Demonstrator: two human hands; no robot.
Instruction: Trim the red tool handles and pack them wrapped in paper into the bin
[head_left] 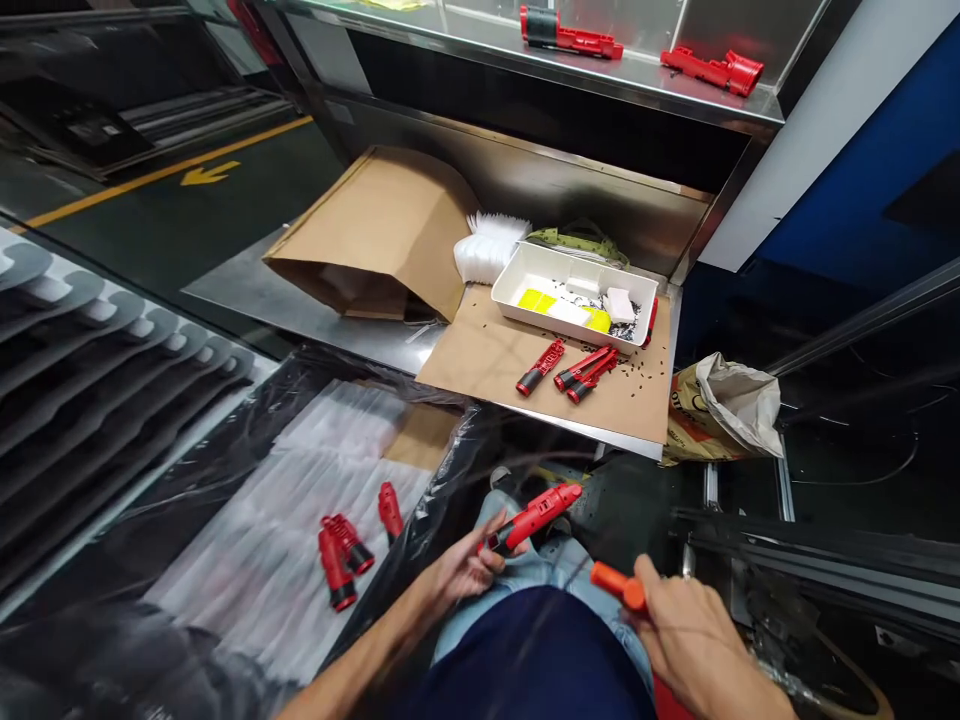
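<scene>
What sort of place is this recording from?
Probably a small assembly workstation in a factory: red plastic housings lie in batches on a steel shelf, beside a white parts tray, with a yellow floor line beyond.

Beyond the bench, a dark floor [187,210] runs off, marked by a yellow line [157,170] and a yellow arrow [208,173]. Overhead, a steel shelf [660,85] catches the bright light, and a brushed steel back panel [570,165] glows softly beneath it. To the right stand a white pillar [817,150] and a blue wall [847,215]. A ribbed dark stack [97,390] fills the left, while aluminium rails [795,545] cross the lower right.
</scene>
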